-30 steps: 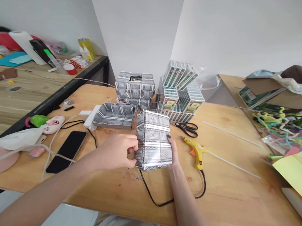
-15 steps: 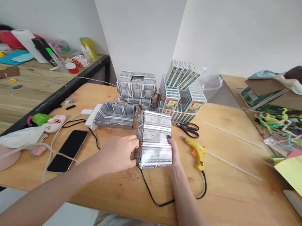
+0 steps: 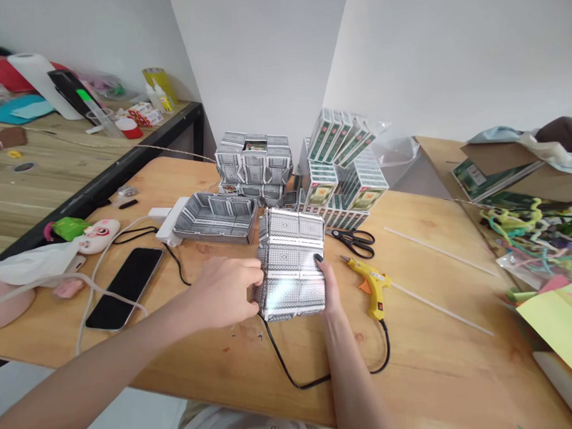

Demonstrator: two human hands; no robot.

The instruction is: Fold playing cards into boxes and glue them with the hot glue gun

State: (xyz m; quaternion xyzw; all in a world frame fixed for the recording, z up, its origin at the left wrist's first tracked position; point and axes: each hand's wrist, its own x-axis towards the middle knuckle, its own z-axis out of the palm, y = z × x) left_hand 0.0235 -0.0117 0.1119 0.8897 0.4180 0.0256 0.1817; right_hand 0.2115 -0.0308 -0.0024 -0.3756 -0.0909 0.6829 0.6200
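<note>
Between my hands is a box built from grey-and-white patterned playing cards (image 3: 292,258), tilted so that its broad face is toward me. My right hand (image 3: 330,282) grips its right side, the thumb lying on the face and the other fingers hidden behind. On the left side, the curled fingers of my left hand (image 3: 232,289) press against the box's edge. A yellow glue gun (image 3: 375,286) lies to the right of my right hand, and black scissors (image 3: 356,242) are just behind it. An open tray of the same cards (image 3: 215,221) stands behind my left hand.
A larger card structure (image 3: 254,159) stands at the back beside stacked card packs (image 3: 343,174). Glue sticks (image 3: 442,309) lie on the right. On the left are a phone (image 3: 125,288), a white power strip (image 3: 172,222) and cables. The glue gun's black cord (image 3: 293,378) loops in front.
The view has shifted slightly, so the surroundings sit a little further left. Both hands keep their hold on the card box, which has barely moved.
</note>
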